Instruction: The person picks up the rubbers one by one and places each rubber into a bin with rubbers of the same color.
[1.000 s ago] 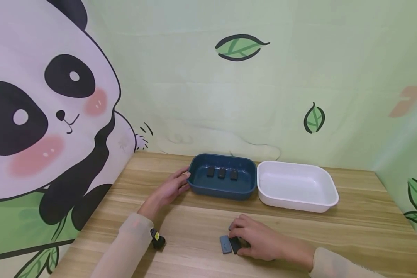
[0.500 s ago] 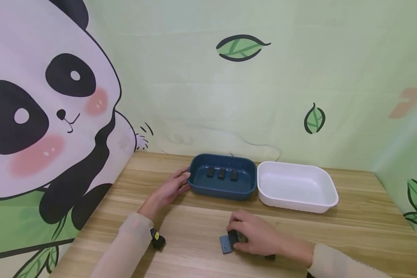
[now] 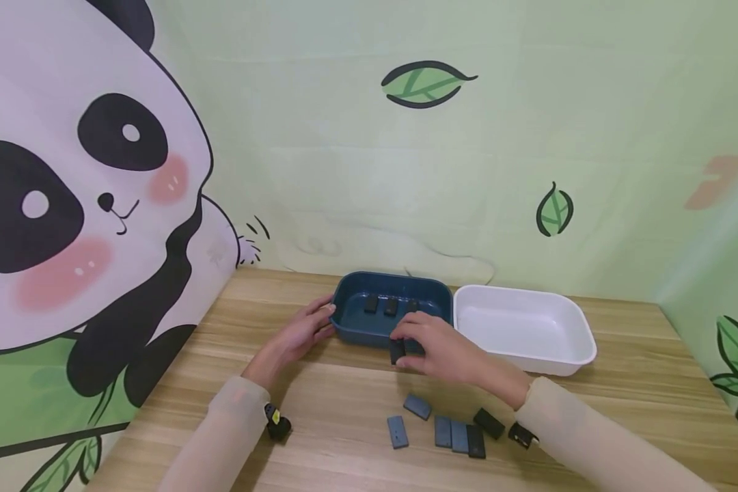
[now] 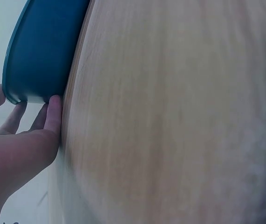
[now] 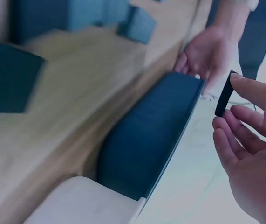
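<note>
The right hand point(image 3: 445, 350) pinches a dark block point(image 3: 396, 351) in the air, near the blue tray point(image 3: 361, 335); the right wrist view shows its thin edge. Only the head view shows three dark blocks point(image 3: 390, 307) inside this tray. The left hand point(image 3: 305, 330), with spread fingers, touches the tray's left end.

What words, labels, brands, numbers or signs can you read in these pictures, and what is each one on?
None: no text is readable here.
Leftmost blue block outside the trays: tiny dark marks, too small to read.
Yellow patch on the black wrist device: any print is too small to read.
Reddish shape on the wall: no letter or number I can make out.
Blue tray, white tray: no lettering visible.
</note>
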`<action>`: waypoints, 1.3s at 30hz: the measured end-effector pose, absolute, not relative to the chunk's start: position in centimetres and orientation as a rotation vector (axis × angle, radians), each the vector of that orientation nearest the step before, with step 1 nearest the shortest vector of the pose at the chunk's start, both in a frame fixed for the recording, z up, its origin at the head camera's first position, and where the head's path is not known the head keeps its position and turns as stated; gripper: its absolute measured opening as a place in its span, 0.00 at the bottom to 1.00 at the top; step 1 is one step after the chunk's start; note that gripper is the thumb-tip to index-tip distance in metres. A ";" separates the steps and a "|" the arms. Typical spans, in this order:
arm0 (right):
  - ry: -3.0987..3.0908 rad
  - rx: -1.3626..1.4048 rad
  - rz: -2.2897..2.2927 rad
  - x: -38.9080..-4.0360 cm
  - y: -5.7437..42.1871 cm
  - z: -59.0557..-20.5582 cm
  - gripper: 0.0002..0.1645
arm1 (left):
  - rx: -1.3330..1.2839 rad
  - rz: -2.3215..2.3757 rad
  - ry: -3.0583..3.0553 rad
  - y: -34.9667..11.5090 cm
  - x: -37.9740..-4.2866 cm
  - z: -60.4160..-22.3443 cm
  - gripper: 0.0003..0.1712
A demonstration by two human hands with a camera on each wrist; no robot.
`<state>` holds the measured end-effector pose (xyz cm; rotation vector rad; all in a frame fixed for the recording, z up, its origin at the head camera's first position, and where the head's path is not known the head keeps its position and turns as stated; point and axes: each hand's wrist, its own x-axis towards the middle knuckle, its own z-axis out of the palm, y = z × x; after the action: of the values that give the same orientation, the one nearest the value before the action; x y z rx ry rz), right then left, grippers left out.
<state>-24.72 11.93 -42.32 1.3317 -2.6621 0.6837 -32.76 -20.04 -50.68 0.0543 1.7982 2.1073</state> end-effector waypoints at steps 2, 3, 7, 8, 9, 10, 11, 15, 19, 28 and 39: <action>-2.644 1.298 0.692 -25.8 11.5 -42.2 0.20 | 0.052 2.104 1.800 -20.0 -32.8 -50.7 0.33; -2.633 1.281 0.688 -26.3 11.3 -42.1 0.21 | 0.058 2.103 1.802 -20.0 -32.9 -50.6 0.33; -2.620 1.189 0.686 -28.5 10.4 -42.6 0.21 | 0.046 2.109 1.800 -20.0 -32.9 -50.5 0.33; -2.619 1.168 0.691 -29.0 10.2 -42.8 0.21 | 0.049 2.108 1.806 -20.0 -32.9 -50.5 0.33; -2.627 1.144 0.709 -29.5 10.0 -43.1 0.21 | 0.055 2.106 1.810 -20.0 -32.9 -50.5 0.33; -2.631 1.123 0.728 -30.0 9.7 -43.4 0.21 | 0.049 2.107 1.808 -20.0 -32.9 -50.6 0.33; -2.638 1.104 0.752 -30.5 9.5 -43.7 0.21 | 0.050 2.112 1.803 -20.0 -32.9 -50.6 0.33; -2.670 1.034 0.844 -32.0 8.1 -45.0 0.21 | 0.055 2.107 1.813 -20.0 -32.8 -50.8 0.32; -2.709 0.981 0.905 -33.2 6.7 -46.1 0.20 | 0.055 2.097 1.822 -20.0 -32.7 -50.9 0.33; -2.792 0.919 0.960 -34.7 5.2 -47.4 0.18 | 0.048 2.112 1.816 -19.9 -32.9 -51.0 0.33; -2.919 0.885 0.948 -35.1 4.8 -47.3 0.17 | 0.041 2.115 1.828 -19.7 -32.7 -50.8 0.33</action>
<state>-35.10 4.75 -47.31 0.8854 -2.9193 0.9485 -32.67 -19.69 -50.78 0.0409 1.8280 2.1152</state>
